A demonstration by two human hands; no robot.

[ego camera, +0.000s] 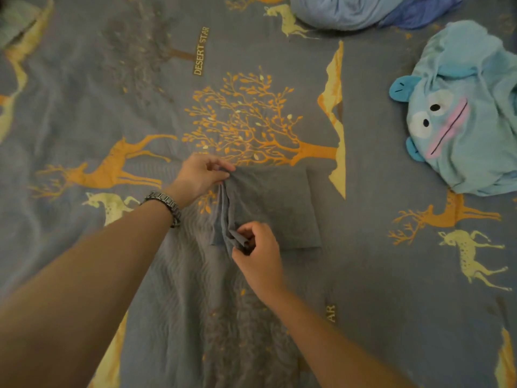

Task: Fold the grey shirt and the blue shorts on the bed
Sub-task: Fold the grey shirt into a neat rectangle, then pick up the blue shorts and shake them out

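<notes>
The grey shirt [277, 208] lies on the bed as a small folded rectangle in the middle of the view. My left hand [200, 175], with a metal watch on the wrist, pinches its far left corner. My right hand [257, 247] pinches the near left corner, where several layers of fabric bunch up. The left edge of the shirt is lifted slightly off the sheet between both hands. A crumpled heap of blue cloth [372, 9] lies at the top edge; I cannot tell whether it is the blue shorts.
The bed sheet [391, 289] is grey-blue with orange deer and tree prints. A light blue plush-faced item [461, 116] lies at the right edge. Something pale green [16, 21] sits in the top left corner.
</notes>
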